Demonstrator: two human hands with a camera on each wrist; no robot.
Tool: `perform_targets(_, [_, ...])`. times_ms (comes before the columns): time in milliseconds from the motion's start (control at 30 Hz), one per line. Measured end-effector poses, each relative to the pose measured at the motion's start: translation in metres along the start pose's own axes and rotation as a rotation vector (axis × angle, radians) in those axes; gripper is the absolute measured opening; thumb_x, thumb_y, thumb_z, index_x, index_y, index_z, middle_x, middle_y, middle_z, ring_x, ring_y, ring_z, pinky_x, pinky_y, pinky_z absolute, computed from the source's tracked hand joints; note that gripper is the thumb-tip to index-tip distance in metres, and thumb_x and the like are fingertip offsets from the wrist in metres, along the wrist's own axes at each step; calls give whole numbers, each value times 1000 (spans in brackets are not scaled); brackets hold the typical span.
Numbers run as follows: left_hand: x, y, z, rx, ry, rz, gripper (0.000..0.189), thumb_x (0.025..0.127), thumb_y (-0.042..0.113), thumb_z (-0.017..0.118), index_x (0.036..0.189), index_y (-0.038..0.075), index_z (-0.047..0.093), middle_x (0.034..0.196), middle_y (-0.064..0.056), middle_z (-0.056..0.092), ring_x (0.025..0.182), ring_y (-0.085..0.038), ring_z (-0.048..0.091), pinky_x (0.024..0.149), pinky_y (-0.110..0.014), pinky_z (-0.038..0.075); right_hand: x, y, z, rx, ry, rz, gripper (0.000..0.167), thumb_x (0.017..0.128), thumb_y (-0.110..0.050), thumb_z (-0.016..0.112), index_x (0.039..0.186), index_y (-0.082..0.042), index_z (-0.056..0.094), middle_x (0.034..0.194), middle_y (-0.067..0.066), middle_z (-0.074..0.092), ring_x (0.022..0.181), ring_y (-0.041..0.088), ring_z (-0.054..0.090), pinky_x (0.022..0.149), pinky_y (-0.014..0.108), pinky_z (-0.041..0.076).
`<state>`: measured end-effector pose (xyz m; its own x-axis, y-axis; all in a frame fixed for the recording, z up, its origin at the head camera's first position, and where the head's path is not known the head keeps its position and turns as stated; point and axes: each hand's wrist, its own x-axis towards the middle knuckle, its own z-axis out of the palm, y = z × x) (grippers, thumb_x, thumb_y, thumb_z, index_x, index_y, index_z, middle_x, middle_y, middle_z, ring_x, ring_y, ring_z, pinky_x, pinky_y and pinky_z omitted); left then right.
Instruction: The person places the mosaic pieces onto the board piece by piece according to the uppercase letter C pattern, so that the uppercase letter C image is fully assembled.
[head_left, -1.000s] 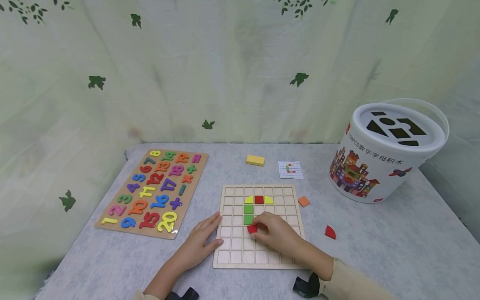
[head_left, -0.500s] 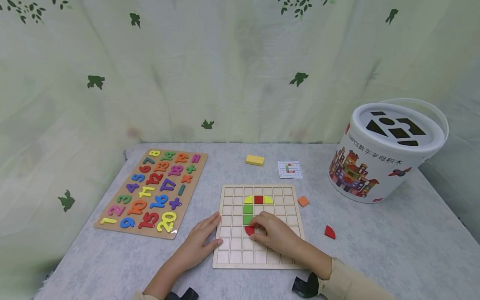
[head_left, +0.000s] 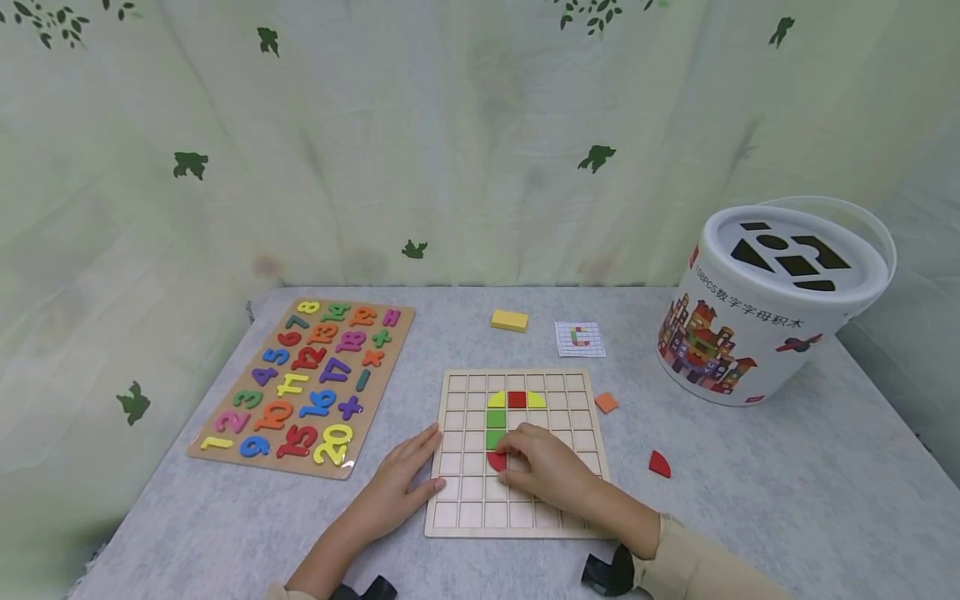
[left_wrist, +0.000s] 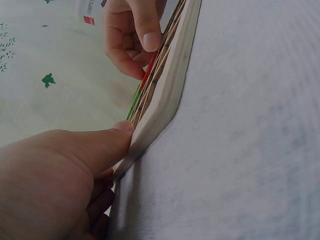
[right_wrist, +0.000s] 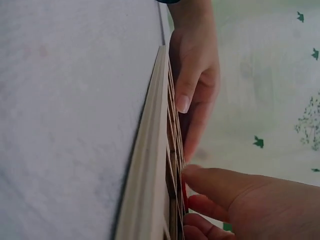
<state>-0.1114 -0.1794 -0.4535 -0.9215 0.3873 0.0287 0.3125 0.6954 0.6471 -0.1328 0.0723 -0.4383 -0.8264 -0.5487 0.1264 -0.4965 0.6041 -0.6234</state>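
A wooden grid board (head_left: 456,521) lies on the table with several coloured tiles set in its cells. My right hand (head_left: 551,469) reaches over it, pinching a red quarter-circle tile (head_left: 495,461) between thumb and fingertips. That tile sits at the cell just below two green squares (head_left: 497,418), its right part hidden by the fingers. A red square (head_left: 517,400) between two yellow quarter-circles (head_left: 536,400) forms the top row. At the board's left edge rests my left hand (head_left: 393,486); its thumb (left_wrist: 107,145) presses on the rim in the left wrist view.
An orange square (head_left: 607,402) and another red quarter-circle (head_left: 660,464) lie right of the board. Behind it are a yellow block (head_left: 510,321) and a pattern card (head_left: 580,340). A number puzzle (head_left: 303,392) lies left, and a large white bucket (head_left: 765,317) stands right.
My right hand has slid the red quarter-circle tile slightly left, lining it up under the green squares. The left hand stays at the board's edge.
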Motion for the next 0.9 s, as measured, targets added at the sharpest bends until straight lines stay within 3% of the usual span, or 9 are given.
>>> perform_targets(200, [-1,0,0,-3,1,-2,64,86,29,60,139,6,32,146,-2,24,131,-26,22,101,-49,22,-8,-2,-15,122,-48,77,41,79,-29,69,115,-13,58,100,-8,54,88,10,50,75,24,45])
perform_targets(433, [0,0,0,3,2,4,64,87,31,59,139,6,32,146,-2,24,131,-26,22,101,-50,22,-23,8,-48,129,71,29,45,80,-24,69,120,-9,54,116,-2,54,105,16,51,85,36,45])
perform_targets(667, [0,0,0,8,3,8,64,87,31,59,139,6,32,146,-2,24,131,-26,22,101,-49,23,-31,43,-74,43,163,103,48,78,-17,71,122,-7,53,124,7,50,115,26,46,91,44,40])
perform_targets(900, [0,-1,0,13,4,13,64,86,29,60,139,6,32,146,-3,24,131,-27,23,101,-49,24,-34,88,-81,69,147,159,53,81,-13,68,129,-4,48,131,14,45,118,32,42,93,49,36])
